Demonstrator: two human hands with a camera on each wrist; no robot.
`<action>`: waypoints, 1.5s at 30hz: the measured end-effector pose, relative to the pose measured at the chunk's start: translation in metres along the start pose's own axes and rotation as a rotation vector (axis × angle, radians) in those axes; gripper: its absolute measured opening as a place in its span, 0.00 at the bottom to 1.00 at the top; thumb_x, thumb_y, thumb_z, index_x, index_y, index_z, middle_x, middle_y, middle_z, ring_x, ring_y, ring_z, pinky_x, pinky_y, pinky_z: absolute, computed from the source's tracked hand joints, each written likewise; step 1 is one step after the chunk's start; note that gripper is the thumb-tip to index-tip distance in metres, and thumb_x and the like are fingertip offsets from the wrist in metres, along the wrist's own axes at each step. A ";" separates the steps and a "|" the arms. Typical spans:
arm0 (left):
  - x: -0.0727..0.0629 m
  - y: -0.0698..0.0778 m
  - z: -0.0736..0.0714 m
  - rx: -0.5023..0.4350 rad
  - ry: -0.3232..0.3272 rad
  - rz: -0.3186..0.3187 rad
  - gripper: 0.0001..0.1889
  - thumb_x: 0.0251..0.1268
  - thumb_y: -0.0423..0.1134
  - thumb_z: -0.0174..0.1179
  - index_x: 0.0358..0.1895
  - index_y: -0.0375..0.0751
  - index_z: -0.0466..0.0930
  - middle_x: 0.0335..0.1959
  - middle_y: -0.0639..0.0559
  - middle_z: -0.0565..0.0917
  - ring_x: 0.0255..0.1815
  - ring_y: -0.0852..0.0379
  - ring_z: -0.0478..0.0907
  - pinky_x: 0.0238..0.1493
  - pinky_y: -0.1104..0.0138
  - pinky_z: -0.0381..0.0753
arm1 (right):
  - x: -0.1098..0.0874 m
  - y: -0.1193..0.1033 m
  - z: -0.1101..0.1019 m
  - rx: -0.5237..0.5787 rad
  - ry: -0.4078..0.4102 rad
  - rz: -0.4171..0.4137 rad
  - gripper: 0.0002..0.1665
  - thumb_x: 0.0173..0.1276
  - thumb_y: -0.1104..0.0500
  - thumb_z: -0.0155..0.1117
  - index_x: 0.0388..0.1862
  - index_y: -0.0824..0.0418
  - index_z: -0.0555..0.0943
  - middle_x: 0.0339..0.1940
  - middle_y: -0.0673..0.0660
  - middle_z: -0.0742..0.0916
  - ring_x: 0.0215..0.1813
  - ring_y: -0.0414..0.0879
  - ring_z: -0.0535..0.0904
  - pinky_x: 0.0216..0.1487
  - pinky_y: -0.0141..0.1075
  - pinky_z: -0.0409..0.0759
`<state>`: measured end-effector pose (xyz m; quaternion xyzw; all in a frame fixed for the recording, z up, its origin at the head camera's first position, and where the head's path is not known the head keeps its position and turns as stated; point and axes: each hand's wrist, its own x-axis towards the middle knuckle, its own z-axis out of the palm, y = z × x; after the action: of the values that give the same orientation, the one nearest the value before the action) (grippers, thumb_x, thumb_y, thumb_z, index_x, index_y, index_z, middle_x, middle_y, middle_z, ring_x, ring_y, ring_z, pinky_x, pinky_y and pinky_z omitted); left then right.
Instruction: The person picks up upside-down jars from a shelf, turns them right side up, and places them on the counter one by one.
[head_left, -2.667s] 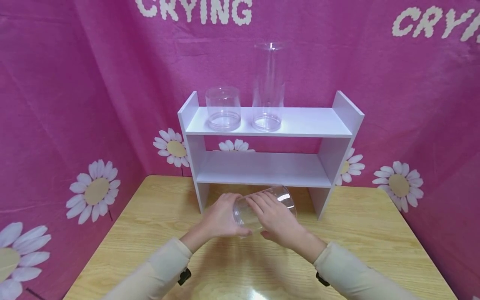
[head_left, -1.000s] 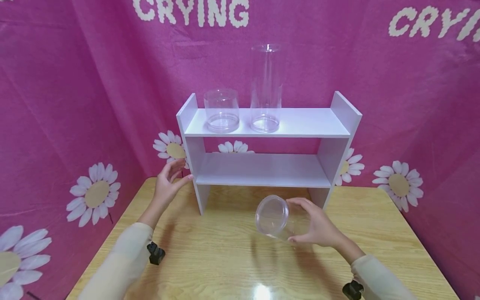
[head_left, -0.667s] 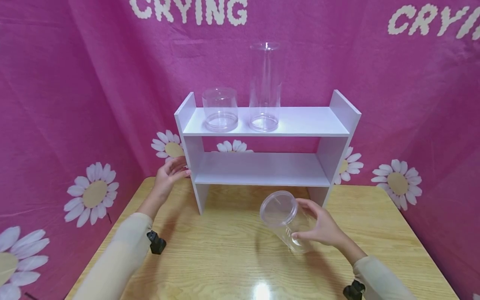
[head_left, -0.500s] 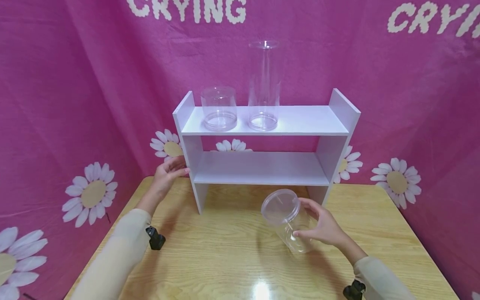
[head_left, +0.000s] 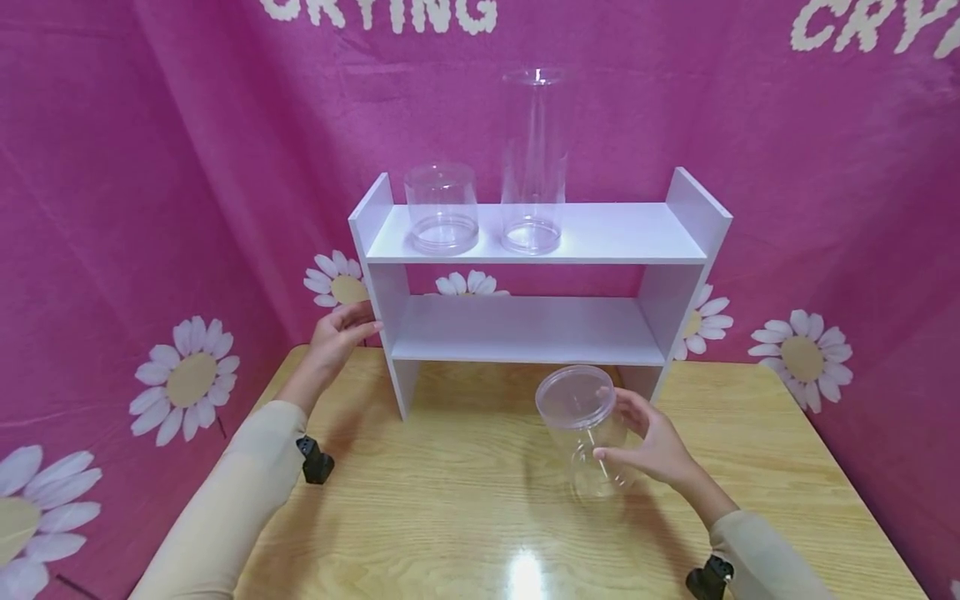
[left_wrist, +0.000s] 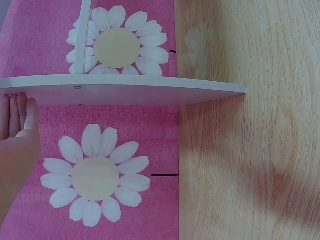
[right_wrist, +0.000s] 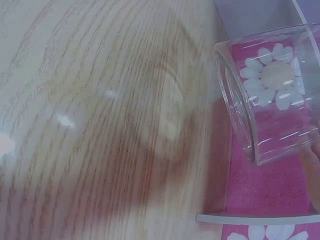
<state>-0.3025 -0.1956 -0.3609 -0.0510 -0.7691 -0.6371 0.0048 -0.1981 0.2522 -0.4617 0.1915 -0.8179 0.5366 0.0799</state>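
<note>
A clear cylindrical jar (head_left: 588,446) is held by my right hand (head_left: 656,442), thumb on the near side and fingers round its right side. Its wide rimmed end faces up, and the jar leans slightly. In the right wrist view the jar's lower end (right_wrist: 237,105) hangs a little above the wooden table. My left hand (head_left: 337,342) touches the outer face of the white shelf's left side panel (head_left: 386,308) with its fingers fairly straight. The left wrist view also shows this hand (left_wrist: 20,132) against the panel.
On the top board (head_left: 615,229) stand a short clear jar (head_left: 442,212) at left and a tall clear jar (head_left: 534,167) beside it. The lower board (head_left: 525,329) runs behind the held jar. A pink daisy-print cloth (head_left: 225,125) surrounds the wooden table (head_left: 435,500).
Both hands held the jar on its side earlier. The left hand has let go and moved to the shelf's left panel. The right hand has turned the jar nearly upright and moved it right.
</note>
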 end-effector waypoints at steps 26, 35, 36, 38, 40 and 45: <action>0.003 0.001 0.003 -0.188 0.033 -0.072 0.29 0.69 0.35 0.55 0.70 0.30 0.60 0.51 0.60 0.74 0.50 0.70 0.73 0.75 0.62 0.64 | -0.020 0.012 0.006 0.003 0.001 0.148 0.45 0.51 0.64 0.76 0.67 0.70 0.65 0.66 0.73 0.74 0.62 0.25 0.69 0.59 0.14 0.68; 0.003 0.002 0.004 -0.229 0.037 -0.072 0.29 0.68 0.33 0.55 0.70 0.28 0.60 0.47 0.62 0.74 0.48 0.71 0.74 0.75 0.61 0.62 | -0.029 0.023 0.008 0.177 -0.001 -0.014 0.42 0.50 0.74 0.72 0.64 0.78 0.64 0.65 0.44 0.77 0.63 0.20 0.68 0.63 0.15 0.68; 0.003 0.002 0.004 -0.231 0.036 -0.071 0.29 0.68 0.33 0.55 0.70 0.28 0.60 0.47 0.62 0.74 0.48 0.71 0.74 0.75 0.61 0.62 | -0.030 0.024 0.007 0.181 -0.007 -0.030 0.43 0.50 0.75 0.71 0.64 0.78 0.63 0.64 0.38 0.77 0.64 0.21 0.68 0.63 0.16 0.67; 0.003 0.002 0.004 -0.229 0.033 -0.069 0.29 0.68 0.34 0.55 0.70 0.27 0.60 0.48 0.62 0.74 0.48 0.71 0.74 0.76 0.61 0.62 | -0.032 0.023 0.005 0.180 -0.018 -0.053 0.43 0.49 0.75 0.71 0.64 0.79 0.63 0.62 0.30 0.76 0.64 0.21 0.69 0.63 0.15 0.67; 0.003 0.001 0.004 -0.221 0.033 -0.070 0.29 0.69 0.34 0.55 0.70 0.28 0.60 0.48 0.62 0.73 0.49 0.71 0.74 0.76 0.60 0.61 | -0.033 0.023 0.001 0.161 -0.027 -0.067 0.44 0.48 0.76 0.72 0.64 0.80 0.62 0.61 0.28 0.75 0.63 0.20 0.69 0.62 0.14 0.67; 0.003 0.000 0.004 -0.206 0.038 -0.073 0.28 0.69 0.35 0.54 0.69 0.29 0.61 0.49 0.62 0.73 0.51 0.69 0.73 0.76 0.60 0.62 | -0.037 0.024 -0.009 0.089 -0.054 -0.091 0.47 0.44 0.74 0.75 0.64 0.79 0.64 0.59 0.29 0.76 0.59 0.21 0.73 0.58 0.13 0.70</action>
<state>-0.3055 -0.1915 -0.3612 -0.0114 -0.7008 -0.7132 -0.0091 -0.1743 0.2770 -0.4905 0.2460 -0.7857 0.5628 0.0737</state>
